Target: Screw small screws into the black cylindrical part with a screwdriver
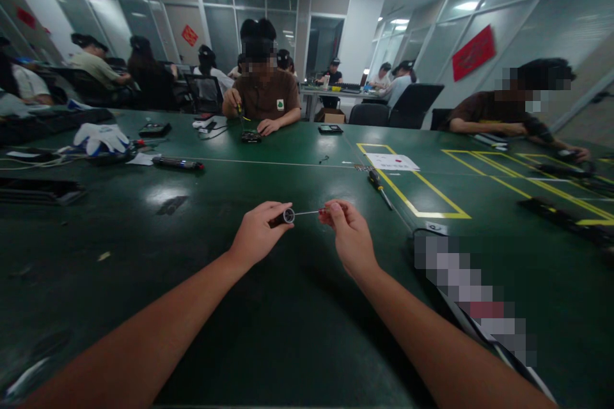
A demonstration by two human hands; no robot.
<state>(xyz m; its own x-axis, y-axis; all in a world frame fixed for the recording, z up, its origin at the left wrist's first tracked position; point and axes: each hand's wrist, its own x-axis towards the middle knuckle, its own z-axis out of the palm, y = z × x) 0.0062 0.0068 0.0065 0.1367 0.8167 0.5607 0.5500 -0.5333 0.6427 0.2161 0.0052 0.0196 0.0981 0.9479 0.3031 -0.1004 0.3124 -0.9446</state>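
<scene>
A small dark cylinder with a pale round rim sits pinched between thumb and fingers of my left hand, which hide most of its body. My right hand grips a slim metal rod by its reddish end; the rod reaches toward the rim, though I can't tell whether they touch. Both are in front of me, over the smooth, glossy green tabletop. Beyond my right hand lies a screwdriver with a yellow-and-black handle, beside a yellow tape rectangle partly covered by a flat paper sheet. Far left are crumpled white gloves and a black tray. Across from me, a co-worker sits with both hands at a small dark device.
</scene>
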